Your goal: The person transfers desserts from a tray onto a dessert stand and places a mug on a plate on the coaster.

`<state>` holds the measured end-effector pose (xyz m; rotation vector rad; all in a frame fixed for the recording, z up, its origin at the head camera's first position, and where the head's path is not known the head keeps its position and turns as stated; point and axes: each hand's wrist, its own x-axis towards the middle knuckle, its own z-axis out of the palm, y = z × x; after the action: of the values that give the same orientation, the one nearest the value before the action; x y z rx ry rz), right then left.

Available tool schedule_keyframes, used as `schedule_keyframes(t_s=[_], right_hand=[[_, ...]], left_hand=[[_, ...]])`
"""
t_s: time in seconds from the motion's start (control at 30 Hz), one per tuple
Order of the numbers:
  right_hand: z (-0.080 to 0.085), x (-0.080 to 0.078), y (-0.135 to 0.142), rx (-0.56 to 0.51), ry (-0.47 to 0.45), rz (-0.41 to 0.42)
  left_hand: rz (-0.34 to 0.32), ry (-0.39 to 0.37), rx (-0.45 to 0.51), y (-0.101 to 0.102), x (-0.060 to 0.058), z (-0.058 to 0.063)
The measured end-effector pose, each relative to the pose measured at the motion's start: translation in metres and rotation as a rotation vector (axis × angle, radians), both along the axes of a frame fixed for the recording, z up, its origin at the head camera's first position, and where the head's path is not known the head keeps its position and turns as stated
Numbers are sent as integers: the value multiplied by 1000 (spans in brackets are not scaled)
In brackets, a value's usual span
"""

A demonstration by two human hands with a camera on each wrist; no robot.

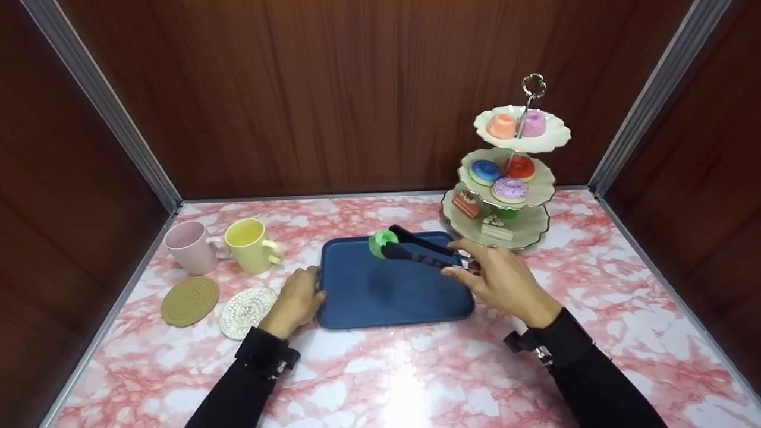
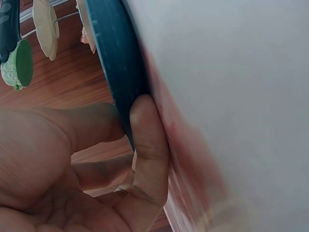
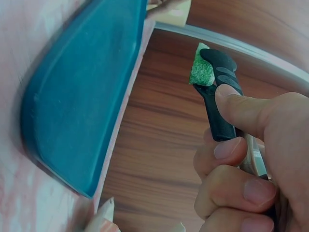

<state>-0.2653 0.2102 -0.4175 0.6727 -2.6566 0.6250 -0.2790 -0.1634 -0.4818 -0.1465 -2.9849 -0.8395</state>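
Note:
My right hand (image 1: 502, 282) grips a pair of black tongs (image 1: 425, 255), its fingers curled round the handles in the right wrist view. Between the tongs' tips a small green cake (image 1: 381, 242) is pinched, held above the blue tray (image 1: 392, 297). The left wrist view shows the flat green underside of the green cake (image 2: 24, 63) apart from the tray. My left hand (image 1: 297, 300) holds the tray's left edge, and in the left wrist view the rim (image 2: 118, 53) sits between its thumb and fingers.
A three-tier stand (image 1: 469, 229) at the back right bears small cakes, donuts and cake slices. To the left are a pink mug (image 1: 191, 249), a yellow mug (image 1: 250, 246), a tan coaster (image 1: 190, 301) and a speckled white coaster (image 1: 245, 312). Wooden walls enclose the marbled table.

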Motion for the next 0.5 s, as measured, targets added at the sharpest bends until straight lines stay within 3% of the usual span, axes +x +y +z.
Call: schedule_keyframes(t_s=[0.27,0.5], right_hand=[[11,-2,13,-36,83,-34],[19,-2,21,-66,60,-105]], left_hand=[[-5,-3,-13,0,1,1],[-1,-13,-17,1,1,2]])
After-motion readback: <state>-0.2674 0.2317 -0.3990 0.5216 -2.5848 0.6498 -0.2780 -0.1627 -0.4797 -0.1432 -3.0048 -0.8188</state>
